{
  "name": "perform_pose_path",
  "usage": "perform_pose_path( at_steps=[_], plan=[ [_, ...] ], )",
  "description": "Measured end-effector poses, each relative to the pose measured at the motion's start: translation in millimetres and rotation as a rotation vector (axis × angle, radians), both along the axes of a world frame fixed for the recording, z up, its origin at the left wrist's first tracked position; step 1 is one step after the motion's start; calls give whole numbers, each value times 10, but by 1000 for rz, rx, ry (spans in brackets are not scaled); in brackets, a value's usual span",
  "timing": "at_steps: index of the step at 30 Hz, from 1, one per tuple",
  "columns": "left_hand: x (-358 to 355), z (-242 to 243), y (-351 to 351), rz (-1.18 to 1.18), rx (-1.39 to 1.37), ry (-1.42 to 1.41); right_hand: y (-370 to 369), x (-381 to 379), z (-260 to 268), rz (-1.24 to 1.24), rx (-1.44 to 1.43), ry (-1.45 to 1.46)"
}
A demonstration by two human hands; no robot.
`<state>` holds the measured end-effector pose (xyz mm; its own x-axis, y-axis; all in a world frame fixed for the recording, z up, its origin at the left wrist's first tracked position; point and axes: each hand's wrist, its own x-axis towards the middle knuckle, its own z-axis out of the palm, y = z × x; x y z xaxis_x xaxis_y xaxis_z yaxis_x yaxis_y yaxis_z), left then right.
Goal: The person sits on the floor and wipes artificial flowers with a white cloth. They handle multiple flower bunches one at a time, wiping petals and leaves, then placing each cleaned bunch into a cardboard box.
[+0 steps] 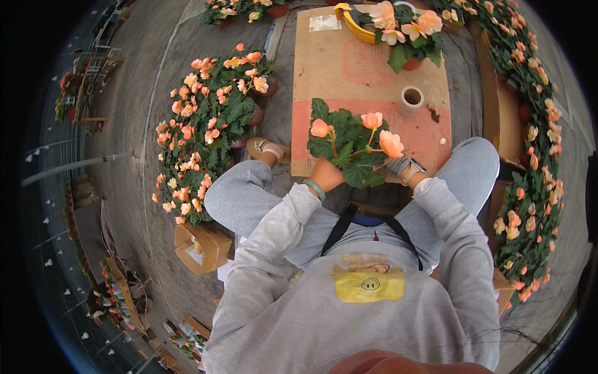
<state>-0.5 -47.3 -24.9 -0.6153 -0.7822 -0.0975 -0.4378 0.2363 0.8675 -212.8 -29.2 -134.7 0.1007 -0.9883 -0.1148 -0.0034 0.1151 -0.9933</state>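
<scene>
A begonia plant [348, 135] with peach-orange blooms and broad green leaves is between my hands, over the near edge of the cardboard box [322, 84]. My left hand [327, 175], with a green bangle at the wrist, grips the plant low on its left side, fingers tucked beneath the leaves. On the other side, my right hand [398, 166] wears a grey glove and a wristwatch [414, 169]. Leaves cover most of its fingers, so its grip cannot be seen. The plant's base is hidden too.
On the box stand a potted begonia [411, 35], a yellow-framed tape dispenser [357, 23] and a cardboard tube [411, 100]. Begonia rows flank me at left [205, 126] and right [528, 224]. A small carton [203, 248] sits by my left knee.
</scene>
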Motion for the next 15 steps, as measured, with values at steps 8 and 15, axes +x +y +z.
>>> perform_pose_path(
  at_steps=[8,15],
  plan=[
    [-24,-172,98,160,-179,-115,493,385,171,145,-91,-91],
    [-25,-9,-72,268,101,233,234,592,869,7,-286,301]
  ],
)
